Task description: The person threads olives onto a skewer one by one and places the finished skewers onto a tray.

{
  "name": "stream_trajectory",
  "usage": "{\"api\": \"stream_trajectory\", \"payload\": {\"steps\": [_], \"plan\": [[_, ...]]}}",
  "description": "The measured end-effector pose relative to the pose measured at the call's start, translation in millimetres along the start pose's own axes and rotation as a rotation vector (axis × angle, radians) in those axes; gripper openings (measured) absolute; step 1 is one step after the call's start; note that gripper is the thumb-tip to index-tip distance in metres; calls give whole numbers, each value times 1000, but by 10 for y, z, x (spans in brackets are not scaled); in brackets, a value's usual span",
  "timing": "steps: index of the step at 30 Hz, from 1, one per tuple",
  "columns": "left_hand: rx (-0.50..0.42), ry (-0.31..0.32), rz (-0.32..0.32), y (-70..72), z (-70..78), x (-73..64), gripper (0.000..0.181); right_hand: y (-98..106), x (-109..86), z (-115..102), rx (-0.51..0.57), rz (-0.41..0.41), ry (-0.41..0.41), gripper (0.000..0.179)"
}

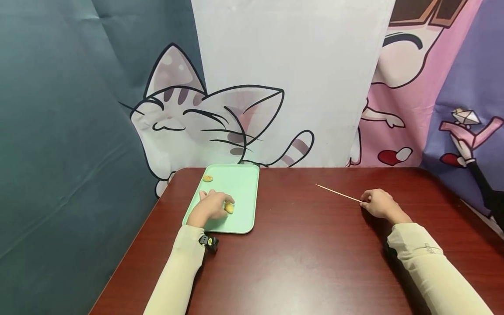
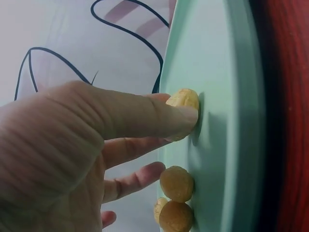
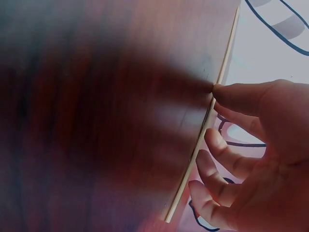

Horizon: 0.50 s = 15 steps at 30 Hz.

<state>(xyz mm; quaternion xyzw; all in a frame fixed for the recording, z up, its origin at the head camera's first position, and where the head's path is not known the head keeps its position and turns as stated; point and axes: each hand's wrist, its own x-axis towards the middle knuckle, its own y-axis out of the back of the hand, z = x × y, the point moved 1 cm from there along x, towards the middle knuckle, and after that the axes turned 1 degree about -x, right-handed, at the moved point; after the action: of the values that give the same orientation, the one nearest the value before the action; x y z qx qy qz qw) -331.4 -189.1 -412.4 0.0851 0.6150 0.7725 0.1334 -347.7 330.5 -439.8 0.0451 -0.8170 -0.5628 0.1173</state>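
My left hand (image 1: 211, 205) reaches over a pale green tray (image 1: 244, 188) and pinches a yellow food ball (image 2: 184, 98) between thumb and fingers, close against the tray's surface. Several more round yellow balls (image 2: 176, 183) lie on the tray beside the lower fingers in the left wrist view. At the right, my right hand (image 1: 379, 204) pinches a thin wooden skewer (image 3: 187, 170) with thumb and forefinger, the other fingers spread along it. The skewer lies close over the table and points left and away from me.
The dark red wooden table (image 1: 299, 249) carries the tray at its far left edge. Behind it hangs a cloth backdrop (image 1: 295, 57) with a cartoon cat. A black wrist camera (image 1: 209, 242) sits on the left sleeve.
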Motion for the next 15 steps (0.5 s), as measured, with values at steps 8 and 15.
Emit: {"api": "stream_trajectory", "payload": {"steps": [8, 15], "plan": [[36, -1, 23, -3, -12, 16, 31, 31, 20, -6, 31, -54, -80, 10], [29, -27, 58, -31, -22, 18, 25, 61, -2, -25, 10, -80, -96, 9]]}}
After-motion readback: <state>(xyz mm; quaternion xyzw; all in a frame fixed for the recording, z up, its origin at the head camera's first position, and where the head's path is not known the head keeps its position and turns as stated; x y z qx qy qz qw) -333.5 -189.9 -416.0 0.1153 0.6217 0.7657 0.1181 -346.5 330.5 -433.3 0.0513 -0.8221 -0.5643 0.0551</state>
